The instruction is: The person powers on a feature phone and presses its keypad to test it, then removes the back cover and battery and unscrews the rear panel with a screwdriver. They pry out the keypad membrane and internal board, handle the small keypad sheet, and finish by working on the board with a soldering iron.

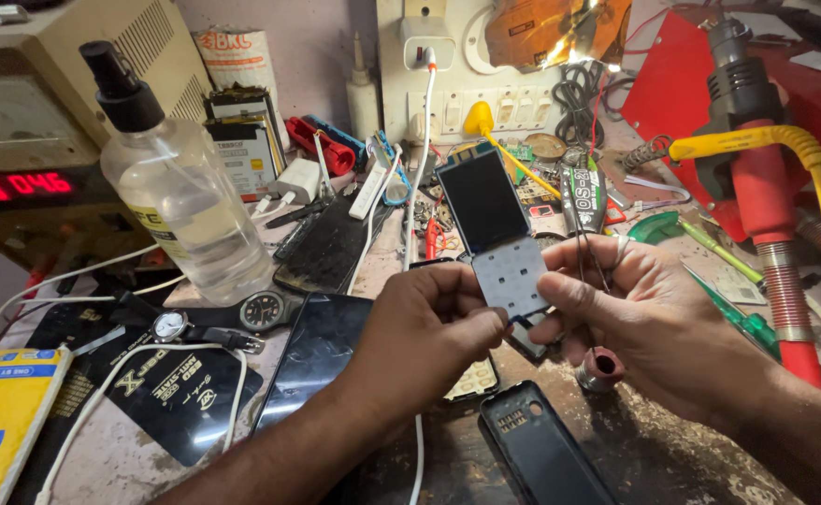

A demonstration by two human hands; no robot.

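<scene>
Two hands (429,323) (630,313) — one phone board (496,238), two wristwatches (219,318)

Pretty cramped repair bench, lit warm from up top.
The worn, stained worktop (635,449) ran up to a pale wall (317,56) carrying a white switch-and-socket panel (457,93); a beige meter box (64,84) sat on the left.
</scene>
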